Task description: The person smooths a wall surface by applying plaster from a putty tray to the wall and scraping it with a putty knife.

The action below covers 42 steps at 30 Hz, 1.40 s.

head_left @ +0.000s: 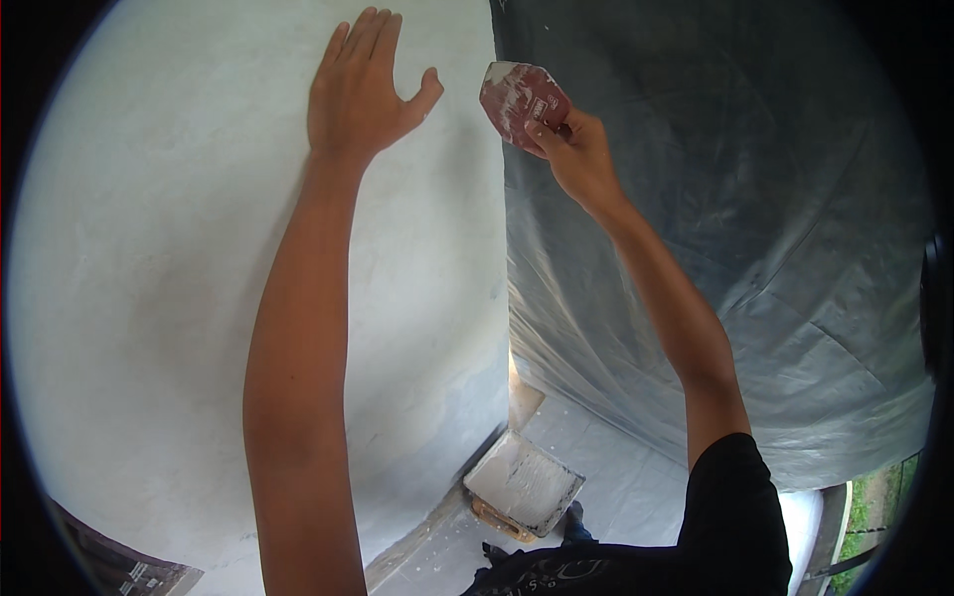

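My left hand (363, 84) lies flat high on the white plastered wall (159, 248), fingers stretched out and thumb apart. To its right, near the wall's vertical edge, my right hand (576, 159) grips a flat reddish-brown pad (512, 94) smeared with white residue, its thumb on the face turned toward me. Whether the pad touches the wall edge or the plastic behind it, I cannot tell.
Dark plastic sheeting (755, 219) hangs right of the wall edge. Below, a white-coated tray (522, 472) rests by the wall base, over a wooden piece (497, 521), beside my feet on the pale covered floor (596, 432). Greenery shows at the lower right.
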Tool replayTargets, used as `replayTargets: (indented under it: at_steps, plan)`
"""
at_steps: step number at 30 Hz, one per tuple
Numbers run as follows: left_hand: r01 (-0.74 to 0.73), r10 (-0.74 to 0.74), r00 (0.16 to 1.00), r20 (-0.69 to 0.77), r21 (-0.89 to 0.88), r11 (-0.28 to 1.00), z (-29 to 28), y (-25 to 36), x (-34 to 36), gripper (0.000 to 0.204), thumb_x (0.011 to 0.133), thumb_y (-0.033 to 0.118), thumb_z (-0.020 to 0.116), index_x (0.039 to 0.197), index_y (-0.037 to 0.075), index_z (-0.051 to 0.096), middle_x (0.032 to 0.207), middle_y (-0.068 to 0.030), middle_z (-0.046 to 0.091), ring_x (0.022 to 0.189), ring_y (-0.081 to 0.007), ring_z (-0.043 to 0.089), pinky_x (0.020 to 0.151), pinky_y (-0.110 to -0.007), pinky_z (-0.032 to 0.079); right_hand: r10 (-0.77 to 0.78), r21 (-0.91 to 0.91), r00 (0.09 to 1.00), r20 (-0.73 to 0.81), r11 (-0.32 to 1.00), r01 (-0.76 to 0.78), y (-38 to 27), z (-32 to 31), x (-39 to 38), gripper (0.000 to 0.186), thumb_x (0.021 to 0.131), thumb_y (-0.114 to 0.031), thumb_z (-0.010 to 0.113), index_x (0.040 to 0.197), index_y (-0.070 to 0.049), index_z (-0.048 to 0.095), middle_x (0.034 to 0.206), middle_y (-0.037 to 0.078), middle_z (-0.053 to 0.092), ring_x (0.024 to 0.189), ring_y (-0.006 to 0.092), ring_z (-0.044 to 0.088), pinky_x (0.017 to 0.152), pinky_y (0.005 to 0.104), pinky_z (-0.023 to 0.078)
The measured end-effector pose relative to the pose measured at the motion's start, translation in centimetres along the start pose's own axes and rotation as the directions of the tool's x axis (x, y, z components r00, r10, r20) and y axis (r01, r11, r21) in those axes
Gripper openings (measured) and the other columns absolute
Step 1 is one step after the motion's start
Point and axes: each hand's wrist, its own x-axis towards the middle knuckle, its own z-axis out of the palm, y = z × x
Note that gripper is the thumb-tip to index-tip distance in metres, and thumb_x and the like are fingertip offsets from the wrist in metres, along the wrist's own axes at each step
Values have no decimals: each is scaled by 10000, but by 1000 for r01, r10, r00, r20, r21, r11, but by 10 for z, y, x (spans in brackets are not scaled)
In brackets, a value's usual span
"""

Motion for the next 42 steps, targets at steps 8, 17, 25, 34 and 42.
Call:
replayTargets:
  at_steps: [8, 17, 25, 34, 42]
  plan:
    - [249, -232, 968, 98, -514, 821, -23, 22, -55, 558, 931, 202, 639, 1416, -34, 498, 1437, -275, 528, 1370, -420, 473, 1193, -508, 319, 354, 147, 930, 97, 919, -365, -32, -54, -98, 234, 991, -87, 627, 1173, 52, 672, 1049, 131, 723, 943, 171, 710, 915, 345, 601]
    - [646, -426, 753, 501, -684, 338, -99, 161, -192, 525, 1050, 312, 412, 1457, -9, 494, 1485, -206, 522, 1441, -359, 425, 1207, -439, 293, 532, 178, 838, 125, 819, -546, -5, -84, -205, 214, 983, -82, 638, 1149, 45, 687, 1024, 123, 733, 922, 152, 707, 868, 325, 602]
    - [845, -395, 524, 754, -518, 134, -147, 254, -267, 515, 1027, 201, 348, 1479, -24, 446, 1531, -215, 465, 1475, -366, 369, 1219, -449, 256, 698, 230, 685, 209, 646, -728, 31, -94, -292, 203, 986, -73, 636, 1142, 49, 682, 1017, 112, 731, 902, 135, 698, 849, 308, 595]
    - [943, -314, 333, 889, -319, 98, -189, 312, -357, 548, 1055, 282, 330, 1478, -49, 436, 1522, -223, 471, 1472, -364, 371, 1215, -446, 257, 812, 202, 547, 203, 511, -835, 75, -94, -417, 196, 994, -88, 633, 1129, 52, 659, 957, 68, 717, 845, 89, 655, 790, 281, 560]
    - [999, -111, 50, 993, -51, -9, -254, 360, -472, 546, 1070, 295, 341, 1497, -40, 399, 1547, -233, 430, 1471, -367, 368, 1213, -434, 260, 943, -71, 254, 217, 274, -959, 98, -84, -580, 260, 1008, -93, 611, 1215, 63, 610, 1061, 100, 704, 943, 160, 703, 852, 336, 626]
